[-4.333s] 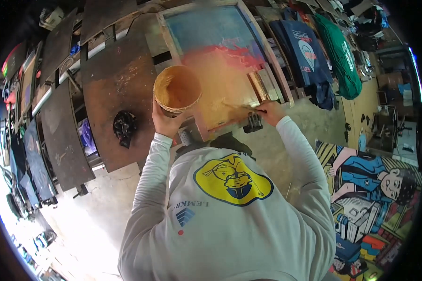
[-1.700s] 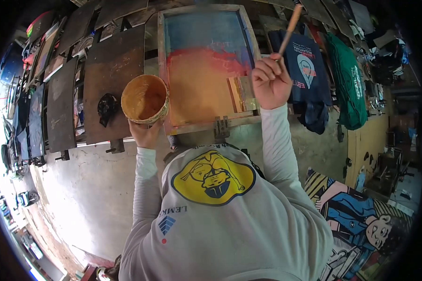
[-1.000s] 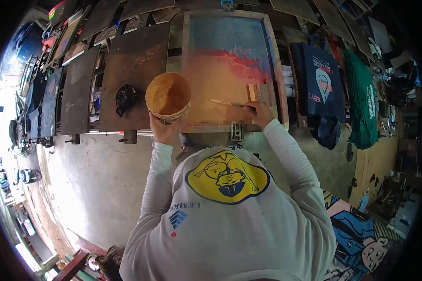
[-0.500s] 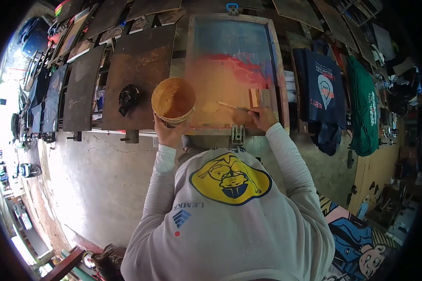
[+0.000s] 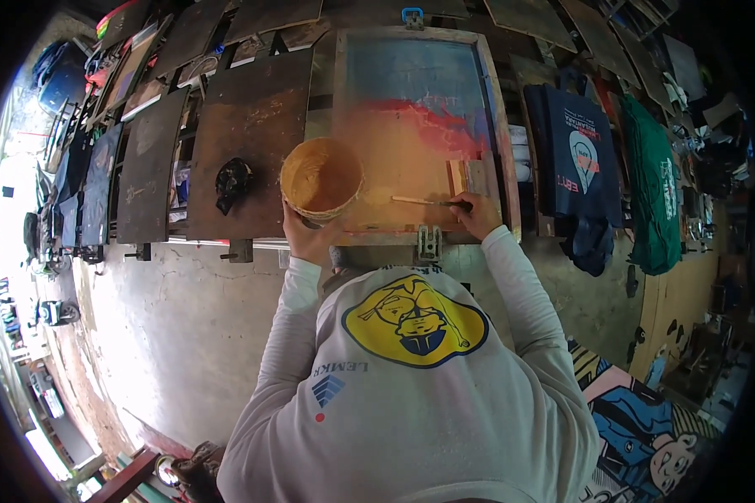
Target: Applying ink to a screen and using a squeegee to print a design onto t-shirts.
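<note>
Left hand [image 5: 309,239] grips tilted orange tub [image 5: 320,178]; right hand [image 5: 478,214] grips stick [image 5: 424,201] at screen frame's [image 5: 491,92] near edge; scrape gently.

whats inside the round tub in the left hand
The tub, held by the left hand, shows orange-yellow ink coating its inner wall and bottom. How deep the ink lies cannot be told, and the tub's underside is hidden by the hand and its own rim.
</note>
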The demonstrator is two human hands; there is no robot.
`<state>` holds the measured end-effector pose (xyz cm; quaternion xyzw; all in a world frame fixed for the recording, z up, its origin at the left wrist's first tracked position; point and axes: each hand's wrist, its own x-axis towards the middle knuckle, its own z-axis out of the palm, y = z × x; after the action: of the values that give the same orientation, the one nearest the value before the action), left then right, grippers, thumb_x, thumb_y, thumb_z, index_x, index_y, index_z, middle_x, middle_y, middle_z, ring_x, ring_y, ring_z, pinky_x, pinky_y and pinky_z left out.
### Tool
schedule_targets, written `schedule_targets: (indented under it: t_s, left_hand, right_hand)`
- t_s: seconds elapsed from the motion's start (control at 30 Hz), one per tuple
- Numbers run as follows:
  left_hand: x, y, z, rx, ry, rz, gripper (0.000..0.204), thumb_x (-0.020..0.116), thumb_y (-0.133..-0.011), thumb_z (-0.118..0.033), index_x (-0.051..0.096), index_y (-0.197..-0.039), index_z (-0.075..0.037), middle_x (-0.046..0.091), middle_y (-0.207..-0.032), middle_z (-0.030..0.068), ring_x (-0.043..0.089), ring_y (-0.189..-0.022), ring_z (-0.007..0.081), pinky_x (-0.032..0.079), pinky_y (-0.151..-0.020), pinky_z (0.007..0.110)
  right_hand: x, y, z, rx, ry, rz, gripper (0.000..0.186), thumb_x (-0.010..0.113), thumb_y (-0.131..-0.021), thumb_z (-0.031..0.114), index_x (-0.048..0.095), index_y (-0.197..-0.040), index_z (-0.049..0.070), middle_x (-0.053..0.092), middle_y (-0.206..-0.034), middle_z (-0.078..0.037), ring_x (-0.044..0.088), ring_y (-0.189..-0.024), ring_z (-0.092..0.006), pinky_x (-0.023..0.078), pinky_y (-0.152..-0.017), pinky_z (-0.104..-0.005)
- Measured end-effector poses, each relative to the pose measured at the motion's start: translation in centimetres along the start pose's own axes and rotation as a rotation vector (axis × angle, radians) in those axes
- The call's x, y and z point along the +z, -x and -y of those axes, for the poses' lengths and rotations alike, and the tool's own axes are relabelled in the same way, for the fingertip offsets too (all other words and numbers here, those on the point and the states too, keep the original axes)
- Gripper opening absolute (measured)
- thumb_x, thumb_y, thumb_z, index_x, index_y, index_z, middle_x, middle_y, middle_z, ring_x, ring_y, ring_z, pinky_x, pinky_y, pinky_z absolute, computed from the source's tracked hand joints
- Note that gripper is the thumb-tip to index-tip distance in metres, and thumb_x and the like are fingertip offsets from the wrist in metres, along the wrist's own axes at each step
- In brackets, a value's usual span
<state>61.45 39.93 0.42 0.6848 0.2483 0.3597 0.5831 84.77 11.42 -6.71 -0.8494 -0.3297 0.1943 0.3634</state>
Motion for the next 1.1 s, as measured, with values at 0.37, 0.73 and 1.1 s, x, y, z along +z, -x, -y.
schedule_targets:
  t_s: [0.37, 0.73, 1.1]
  left_hand:
    - [-1.1, -0.1, 1.3, 0.004, -0.039, 0.084, 0.101, 0.095, -0.061, -0.010, 0.035, -0.142, 0.000, 0.052, -0.138, 0.0136, 0.056, -0.127, 0.0250, 0.047, -0.108, 0.039]
    - [-0.9, -0.4, 0.8, -0.008, -0.005, 0.025, 0.091, 0.092, -0.062, -0.016, 0.044, -0.139, -0.004, 0.061, -0.131, 0.0097, 0.061, -0.120, 0.0210, 0.048, -0.104, 0.034]
    - [-0.8, 0.0, 0.5, -0.016, 0.027, 0.000, 0.092, 0.092, -0.062, -0.014, 0.044, -0.139, -0.003, 0.061, -0.131, 0.0105, 0.061, -0.119, 0.0215, 0.048, -0.104, 0.035]
  right_hand:
    - [1.9, -0.4, 0.1, -0.050, 0.053, -0.213, 0.023, 0.081, -0.076, 0.009, 0.073, -0.098, 0.006, 0.073, -0.087, -0.012, 0.072, -0.079, -0.0265, 0.057, -0.075, -0.0367]
    - [1.6, -0.8, -1.8, 0.182, -0.115, -0.017, 0.014, 0.077, -0.087, 0.015, 0.070, -0.091, 0.004, 0.072, -0.075, -0.009, 0.069, -0.065, -0.0183, 0.054, -0.063, -0.0325]
    - [0.8, -1.5, -3.4, 0.434, -0.254, 0.116, 0.015, 0.078, -0.086, 0.013, 0.068, -0.083, 0.002, 0.069, -0.069, -0.008, 0.063, -0.056, -0.0130, 0.050, -0.053, -0.0309]
